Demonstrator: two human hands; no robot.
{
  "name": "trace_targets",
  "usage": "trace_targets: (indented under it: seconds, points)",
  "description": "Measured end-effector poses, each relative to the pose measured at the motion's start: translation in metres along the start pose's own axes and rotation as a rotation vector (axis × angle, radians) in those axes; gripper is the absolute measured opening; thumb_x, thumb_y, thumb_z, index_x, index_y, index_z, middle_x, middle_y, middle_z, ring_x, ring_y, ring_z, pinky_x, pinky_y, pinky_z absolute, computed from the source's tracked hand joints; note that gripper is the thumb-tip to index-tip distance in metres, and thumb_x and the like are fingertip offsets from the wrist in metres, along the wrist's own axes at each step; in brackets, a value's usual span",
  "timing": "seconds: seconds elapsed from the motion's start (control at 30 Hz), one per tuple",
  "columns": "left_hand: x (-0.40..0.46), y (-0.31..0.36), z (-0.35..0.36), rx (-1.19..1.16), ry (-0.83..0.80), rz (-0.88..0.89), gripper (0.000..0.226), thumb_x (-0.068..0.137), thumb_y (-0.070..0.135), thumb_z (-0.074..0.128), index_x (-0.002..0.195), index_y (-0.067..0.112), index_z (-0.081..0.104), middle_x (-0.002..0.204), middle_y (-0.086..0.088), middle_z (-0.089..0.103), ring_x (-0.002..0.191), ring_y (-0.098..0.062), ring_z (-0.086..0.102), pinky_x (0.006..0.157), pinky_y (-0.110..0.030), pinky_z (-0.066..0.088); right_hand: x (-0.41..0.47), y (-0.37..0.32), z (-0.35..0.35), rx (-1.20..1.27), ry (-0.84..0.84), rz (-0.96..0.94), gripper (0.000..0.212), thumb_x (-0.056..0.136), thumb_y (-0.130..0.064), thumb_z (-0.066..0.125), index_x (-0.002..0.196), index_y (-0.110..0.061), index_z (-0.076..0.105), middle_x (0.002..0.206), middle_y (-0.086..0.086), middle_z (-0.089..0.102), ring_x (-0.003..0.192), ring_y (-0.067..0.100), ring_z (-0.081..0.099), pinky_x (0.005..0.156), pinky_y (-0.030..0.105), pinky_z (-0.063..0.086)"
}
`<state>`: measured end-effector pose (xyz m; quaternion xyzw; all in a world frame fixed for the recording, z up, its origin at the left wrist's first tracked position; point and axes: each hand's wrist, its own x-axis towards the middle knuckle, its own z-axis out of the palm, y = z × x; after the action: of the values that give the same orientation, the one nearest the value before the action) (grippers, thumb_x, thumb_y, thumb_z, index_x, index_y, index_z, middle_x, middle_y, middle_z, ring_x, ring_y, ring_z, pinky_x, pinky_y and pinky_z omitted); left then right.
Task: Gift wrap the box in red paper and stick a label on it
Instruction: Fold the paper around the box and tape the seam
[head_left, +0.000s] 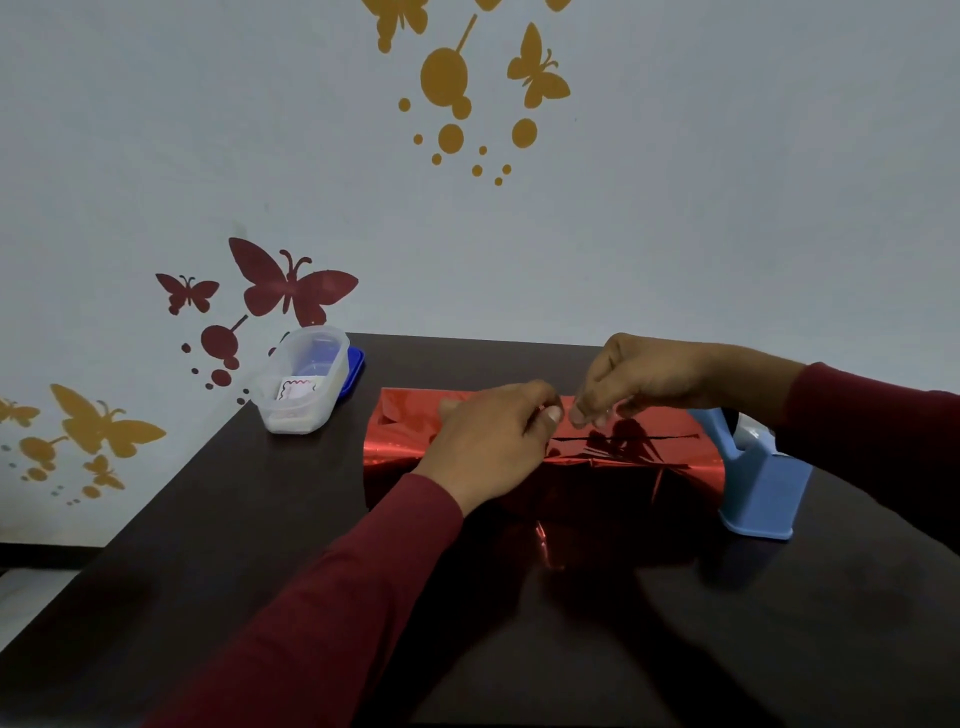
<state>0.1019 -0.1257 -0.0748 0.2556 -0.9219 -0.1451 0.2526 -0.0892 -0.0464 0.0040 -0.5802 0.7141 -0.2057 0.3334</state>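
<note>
Both hands meet above the foil-wrapped box (545, 467), its long axis running left-right: left hand (488, 441) and right hand (644, 379) are pinched together, contents indiscernible, directly over the paper seam (628, 439).

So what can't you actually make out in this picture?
Head view, the only one:
- The box itself: red paper covers it.
- Anything pinched between the fingers of the left hand and right hand: too small to tell.
- Contents of the clear container: blurred, beyond one white card.
- The blue dispenser: its top sits behind the right sleeve.
</note>
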Motion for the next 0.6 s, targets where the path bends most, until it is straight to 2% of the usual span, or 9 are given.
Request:
trace_targets:
  seconds: [0.13, 0.23, 0.3, 0.43, 0.53, 0.6]
  points:
    - [-0.0007, 0.0003, 0.0012, 0.006, 0.023, 0.002, 0.017, 0.106, 0.037, 0.043, 0.097, 0.033, 0.057, 0.094, 0.012, 0.059, 0.095, -0.012, 0.057, 0.077, -0.038, 0.025, -0.0024, -0.0021, -0.0001, -0.063, 0.022, -0.016, 0.020, 0.084, -0.016, 0.080, 0.087, 0.004, 0.079, 0.072, 0.003, 0.072, 0.059, 0.000, 0.055, 0.063, 0.025, 0.038]
    - [-0.0011, 0.0010, 0.0012, 0.012, 0.041, -0.001, 0.019, 0.107, 0.036, 0.041, 0.096, 0.032, 0.056, 0.095, 0.013, 0.059, 0.093, -0.010, 0.056, 0.079, -0.039, 0.027, -0.0063, -0.0038, -0.0027, -0.142, 0.016, 0.013, 0.027, 0.087, -0.023, 0.079, 0.082, 0.003, 0.077, 0.069, 0.000, 0.072, 0.065, 0.007, 0.057, 0.063, 0.025, 0.036]
    - [-0.0018, 0.0015, 0.0015, 0.023, 0.053, 0.016, 0.019, 0.106, 0.035, 0.041, 0.096, 0.031, 0.056, 0.093, 0.013, 0.058, 0.091, -0.010, 0.054, 0.078, -0.038, 0.027, -0.0079, -0.0037, -0.0049, -0.169, 0.013, 0.059, 0.028, 0.091, -0.024, 0.075, 0.087, 0.004, 0.077, 0.069, -0.002, 0.073, 0.065, 0.008, 0.059, 0.063, 0.027, 0.035]
    - [-0.0016, 0.0019, 0.0020, 0.024, 0.049, 0.027, 0.017, 0.102, 0.033, 0.043, 0.090, 0.030, 0.054, 0.090, 0.014, 0.054, 0.089, -0.008, 0.051, 0.075, -0.038, 0.026, -0.0097, -0.0043, -0.0046, -0.192, 0.006, 0.106, 0.022, 0.091, -0.024, 0.074, 0.087, -0.004, 0.081, 0.078, 0.001, 0.077, 0.068, 0.004, 0.062, 0.067, 0.029, 0.037]
    - [-0.0003, 0.0008, 0.0019, 0.008, 0.037, 0.023, 0.019, 0.101, 0.035, 0.043, 0.088, 0.028, 0.055, 0.091, 0.011, 0.057, 0.091, -0.010, 0.055, 0.075, -0.038, 0.028, -0.0093, -0.0069, -0.0034, -0.196, 0.001, 0.068, 0.013, 0.090, -0.018, 0.075, 0.081, -0.013, 0.083, 0.084, -0.002, 0.079, 0.061, -0.006, 0.060, 0.066, 0.026, 0.037]
    - [0.0000, 0.0001, 0.0017, -0.003, 0.031, 0.014, 0.020, 0.101, 0.036, 0.042, 0.088, 0.027, 0.055, 0.091, 0.010, 0.058, 0.090, -0.011, 0.056, 0.077, -0.039, 0.031, -0.0086, -0.0080, -0.0029, -0.146, 0.016, 0.019, 0.021, 0.089, -0.014, 0.075, 0.070, -0.019, 0.081, 0.089, -0.007, 0.078, 0.062, -0.009, 0.060, 0.069, 0.025, 0.040]
